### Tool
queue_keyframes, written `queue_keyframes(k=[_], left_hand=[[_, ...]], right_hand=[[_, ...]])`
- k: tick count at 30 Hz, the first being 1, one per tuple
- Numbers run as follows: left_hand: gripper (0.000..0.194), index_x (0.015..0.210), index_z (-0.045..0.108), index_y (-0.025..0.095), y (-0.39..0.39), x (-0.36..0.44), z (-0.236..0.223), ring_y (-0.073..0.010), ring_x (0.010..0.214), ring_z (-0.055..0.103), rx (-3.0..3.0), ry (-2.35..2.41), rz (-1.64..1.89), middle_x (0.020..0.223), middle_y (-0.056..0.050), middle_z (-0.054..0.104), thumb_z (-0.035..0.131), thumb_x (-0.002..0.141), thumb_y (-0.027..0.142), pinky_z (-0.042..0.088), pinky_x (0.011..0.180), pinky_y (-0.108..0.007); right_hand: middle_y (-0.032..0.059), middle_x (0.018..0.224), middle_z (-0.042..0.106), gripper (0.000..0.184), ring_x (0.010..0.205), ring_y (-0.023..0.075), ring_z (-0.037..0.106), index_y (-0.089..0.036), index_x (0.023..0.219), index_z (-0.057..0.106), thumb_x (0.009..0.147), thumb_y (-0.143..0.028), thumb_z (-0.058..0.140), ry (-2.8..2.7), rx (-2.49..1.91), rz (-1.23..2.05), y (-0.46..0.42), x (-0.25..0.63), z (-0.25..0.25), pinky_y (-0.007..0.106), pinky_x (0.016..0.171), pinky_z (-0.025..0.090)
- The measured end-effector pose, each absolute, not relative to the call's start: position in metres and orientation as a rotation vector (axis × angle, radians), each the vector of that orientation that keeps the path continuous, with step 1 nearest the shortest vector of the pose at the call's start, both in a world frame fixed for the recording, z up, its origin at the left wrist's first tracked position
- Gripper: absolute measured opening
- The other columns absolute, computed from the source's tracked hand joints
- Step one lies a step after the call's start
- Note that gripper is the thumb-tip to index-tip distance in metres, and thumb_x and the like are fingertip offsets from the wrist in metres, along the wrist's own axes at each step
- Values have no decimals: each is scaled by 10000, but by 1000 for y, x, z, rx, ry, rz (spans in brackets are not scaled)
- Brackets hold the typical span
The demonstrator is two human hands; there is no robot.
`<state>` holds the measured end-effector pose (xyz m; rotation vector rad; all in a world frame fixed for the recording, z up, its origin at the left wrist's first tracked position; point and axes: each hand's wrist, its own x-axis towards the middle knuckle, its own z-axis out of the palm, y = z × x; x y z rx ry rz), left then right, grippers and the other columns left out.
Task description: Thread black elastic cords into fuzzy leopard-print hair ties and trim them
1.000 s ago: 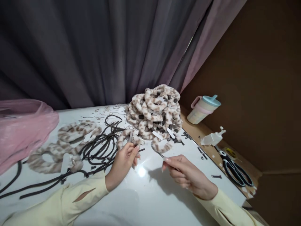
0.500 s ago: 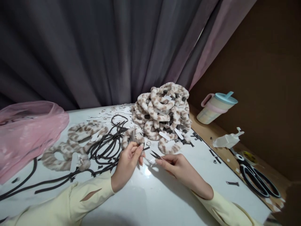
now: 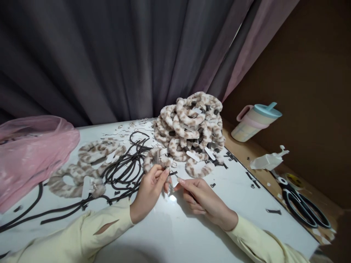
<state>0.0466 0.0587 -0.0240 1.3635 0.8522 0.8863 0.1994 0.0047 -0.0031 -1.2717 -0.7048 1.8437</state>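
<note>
My left hand (image 3: 150, 188) pinches the end of a fuzzy spotted hair tie (image 3: 157, 160) that lies on the white table (image 3: 170, 233). Close against it, my right hand (image 3: 201, 199) is closed around small thread snips, now mostly hidden by the fingers, with its fingertips almost touching my left thumb. Just behind both hands rises a big pile of finished fuzzy hair ties (image 3: 192, 128) with white tags. Black elastic cords (image 3: 123, 170) tangle to the left of my left hand.
More fuzzy hair ties (image 3: 82, 170) lie at the left, beside a pink plastic bag (image 3: 33, 153). On the wooden ledge at the right stand a lidded cup with a straw (image 3: 256, 120), crumpled white paper (image 3: 267, 160) and large black scissors (image 3: 304, 208). Dark curtains hang behind.
My right hand has moved left with the snips until it meets my left hand at the hair tie's end. The view has also shifted slightly.
</note>
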Motion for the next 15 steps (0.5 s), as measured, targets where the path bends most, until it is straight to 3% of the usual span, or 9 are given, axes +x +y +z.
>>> queue_keyframes(k=[15], left_hand=[[280,709,405,192,58,48,-22,-94,503,513,1341,872,858,574,46,533,494,850,416,394,504,-207]], right_hand=[[-115,402,319,379,301,-5,156,-147,681,523,756,-504,624,-573,-1152,1820,3,184,-6,140,297,103]])
